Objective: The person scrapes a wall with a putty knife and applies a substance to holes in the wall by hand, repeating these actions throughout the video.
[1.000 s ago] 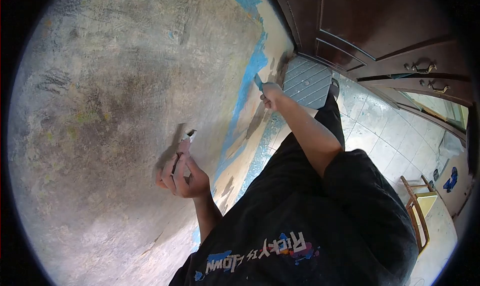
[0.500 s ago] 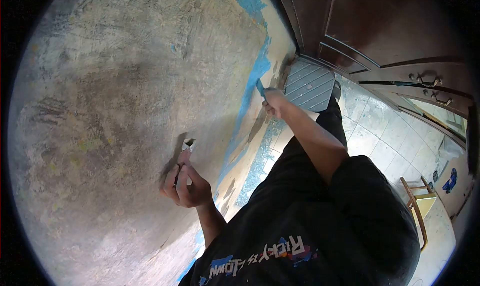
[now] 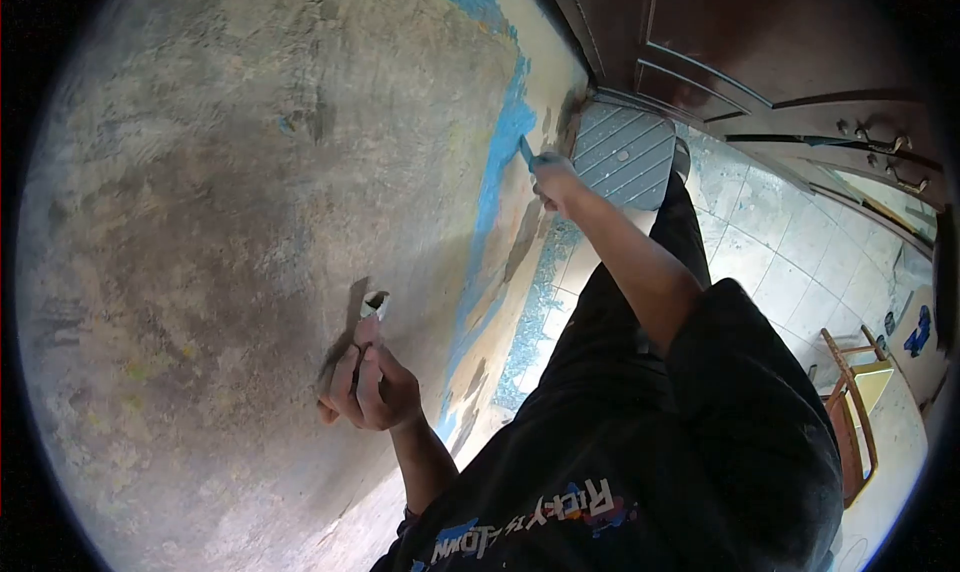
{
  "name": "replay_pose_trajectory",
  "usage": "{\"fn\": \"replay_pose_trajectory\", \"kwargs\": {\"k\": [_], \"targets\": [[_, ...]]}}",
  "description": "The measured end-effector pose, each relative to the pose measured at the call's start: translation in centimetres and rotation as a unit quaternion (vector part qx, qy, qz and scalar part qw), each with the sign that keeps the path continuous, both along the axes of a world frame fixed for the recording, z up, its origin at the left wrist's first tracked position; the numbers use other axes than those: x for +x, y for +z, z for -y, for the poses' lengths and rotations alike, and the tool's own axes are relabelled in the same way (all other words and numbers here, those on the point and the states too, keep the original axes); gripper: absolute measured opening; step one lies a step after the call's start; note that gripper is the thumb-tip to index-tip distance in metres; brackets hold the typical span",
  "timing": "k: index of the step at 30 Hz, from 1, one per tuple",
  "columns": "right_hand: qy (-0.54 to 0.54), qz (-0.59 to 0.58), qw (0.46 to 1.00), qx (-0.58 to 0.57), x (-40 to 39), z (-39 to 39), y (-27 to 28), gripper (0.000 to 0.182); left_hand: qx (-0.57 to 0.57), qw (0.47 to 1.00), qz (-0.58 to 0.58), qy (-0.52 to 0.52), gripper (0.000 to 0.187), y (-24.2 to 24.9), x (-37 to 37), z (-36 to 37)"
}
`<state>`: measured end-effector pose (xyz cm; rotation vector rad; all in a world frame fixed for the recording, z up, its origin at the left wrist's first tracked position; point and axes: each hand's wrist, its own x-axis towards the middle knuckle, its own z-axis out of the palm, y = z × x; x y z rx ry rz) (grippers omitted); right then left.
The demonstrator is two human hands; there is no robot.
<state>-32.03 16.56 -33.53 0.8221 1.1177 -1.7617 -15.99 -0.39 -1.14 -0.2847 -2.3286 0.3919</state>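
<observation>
My right hand [image 3: 558,184] grips a small blue scraper [image 3: 527,153], its tip against a strip of blue paint [image 3: 492,197] on the wall. Bare pale wall borders that strip on its right. Farther left, my left hand [image 3: 378,390] is closed in front of the rough grey-brown wall [image 3: 220,252]. Between its fingers sticks up a small pinkish piece [image 3: 368,330] with a pale, ragged end and a dark hollow; what it is I cannot make out. Its shadow falls on the wall beside it.
Blue flakes [image 3: 530,327] litter the floor along the wall's foot. A grey ridged platform [image 3: 625,157] stands in the corner, with a foot beside it. Dark brown panelled doors [image 3: 800,42] with metal handles rise at upper right. A wooden chair [image 3: 850,412] stands on the tiled floor [image 3: 775,262].
My right hand and the scraper have moved up along the blue strip. My left hand has shifted over the wall, still holding the pinkish piece. The camera view has swung slightly right.
</observation>
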Motion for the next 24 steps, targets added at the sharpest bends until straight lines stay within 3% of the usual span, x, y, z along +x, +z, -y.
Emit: {"fn": "replay_pose_trajectory", "kwargs": {"k": [3,6,8,13,17,19,24], "targets": [[-0.001,-0.028,1.000,-0.011,2.9,-1.4,6.1,0.019,-0.030,0.999,0.002,-0.015,0.033,-0.6,0.1,0.8],[-0.030,-0.085,0.992,0.083,2.3,0.3,1.4,0.021,-0.062,0.997,0.032,-0.020,0.031,-0.4,1.1,1.2],[-0.028,-0.063,0.997,0.040,1.9,0.4,-1.0,0.025,-0.099,0.994,0.034,-0.036,0.026,-0.2,0.5,1.4],[-0.038,-0.060,0.997,0.024,3.1,-0.5,3.3,0.024,-0.099,0.993,0.057,-0.038,0.027,-0.7,0.7,1.7],[-0.049,-0.010,0.999,-0.022,1.6,-1.6,-0.4,0.024,-0.138,0.983,0.113,-0.044,0.028,0.4,1.4,2.2],[-0.035,-0.034,0.999,-0.007,1.9,-2.4,0.4,0.026,-0.104,0.983,0.113,-0.098,0.031,-0.1,1.6,3.8],[0.003,-0.178,0.983,0.039,6.3,-1.2,1.1,0.030,-0.190,0.972,0.079,-0.110,0.031,0.6,1.0,3.7]]}}
